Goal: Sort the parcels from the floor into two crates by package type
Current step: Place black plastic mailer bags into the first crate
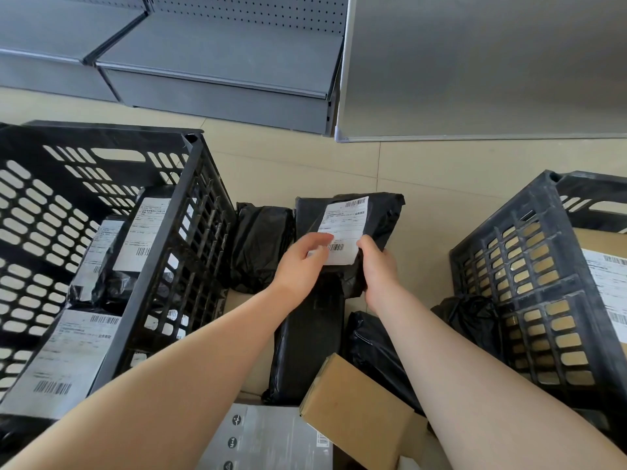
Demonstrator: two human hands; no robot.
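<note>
Nearest the camera, a plain brown cardboard box (356, 412) lies on the floor among black bags. Left hand (302, 262) and right hand (378, 266) both grip the black plastic mailer bag (380, 215), held between the left black slatted crate (190, 239) and right black slatted crate (529, 273). Judged light, soft, slippery; edges suit gripping. White shipping label (344, 232) shows barcodes; text illegible

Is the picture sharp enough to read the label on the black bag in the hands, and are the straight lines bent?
Head view: the label on the black bag is too soft to read, only barcodes show; light is even, without glare; the wide lens splays the left crate and right crate outward.
</note>
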